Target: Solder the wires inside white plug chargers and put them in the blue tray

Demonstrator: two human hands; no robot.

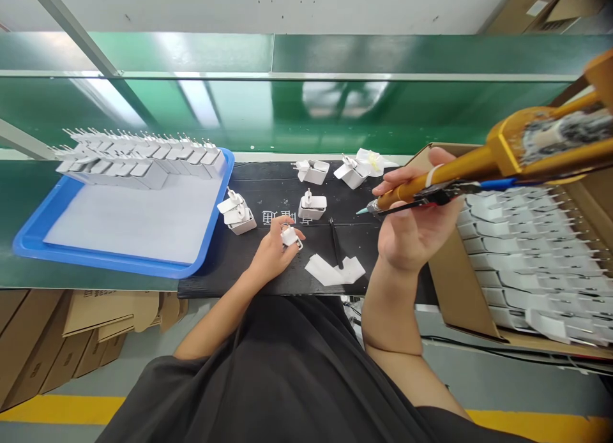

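My left hand [274, 251] rests on the black mat [268, 200] with its fingers closed round a small white plug adapter [290, 237]. My right hand [416, 219] is raised above the mat's right side and grips a yellow glue gun [502, 152] whose nozzle tip [363, 210] points left, toward a white adapter [312, 205] standing on the mat. More white adapters lie about it: a pair at the left [237, 213] and two at the back [313, 171], [352, 170].
A blue tray [119, 261] at the left holds rows of white adapters [138, 157] along its far edge. A cardboard box [450, 283] at the right is packed with adapters [527, 258]. Black tweezers [335, 242] lie on white paper [335, 270]. Flat cardboard boxes lie below the bench.
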